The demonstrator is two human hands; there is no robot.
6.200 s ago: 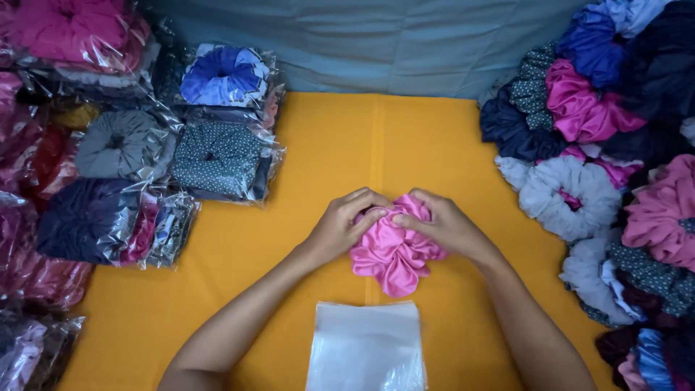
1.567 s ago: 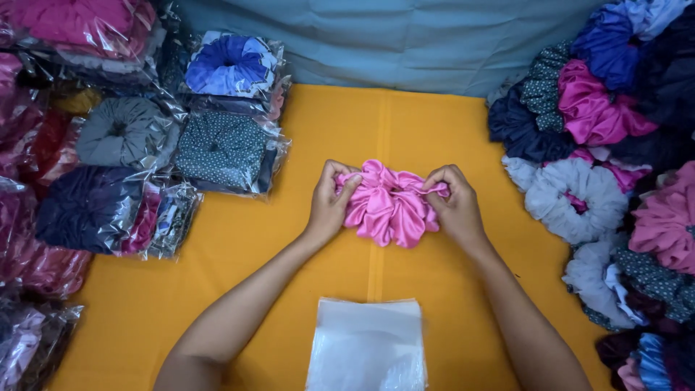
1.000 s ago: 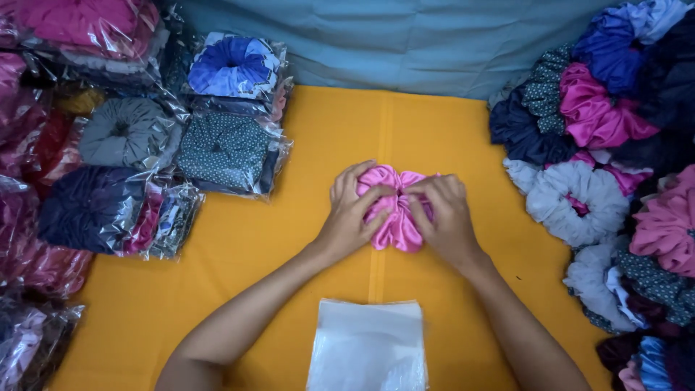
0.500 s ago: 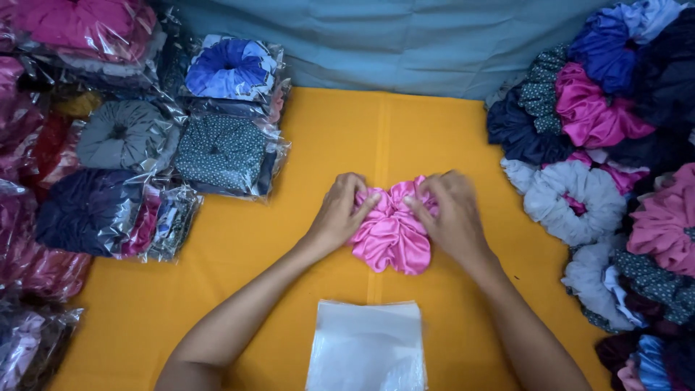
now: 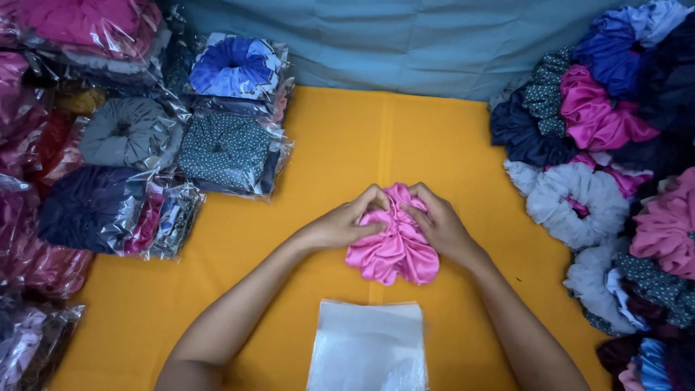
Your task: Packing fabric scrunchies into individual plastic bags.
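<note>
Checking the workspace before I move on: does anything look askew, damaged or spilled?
Nothing stands out. Both hands, left hand and right hand, bunch a pink satin scrunchie on the orange cloth; the clear plastic bags lie flat.

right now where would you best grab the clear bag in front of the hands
Likely by the far edge of the clear plastic bag, coming down from above and pinching one corner. It lies flat on the orange cloth, so there is no side to get under. That edge sits just below the pink scrunchie, close to the left hand and right hand, both bunching the scrunchie.
</note>
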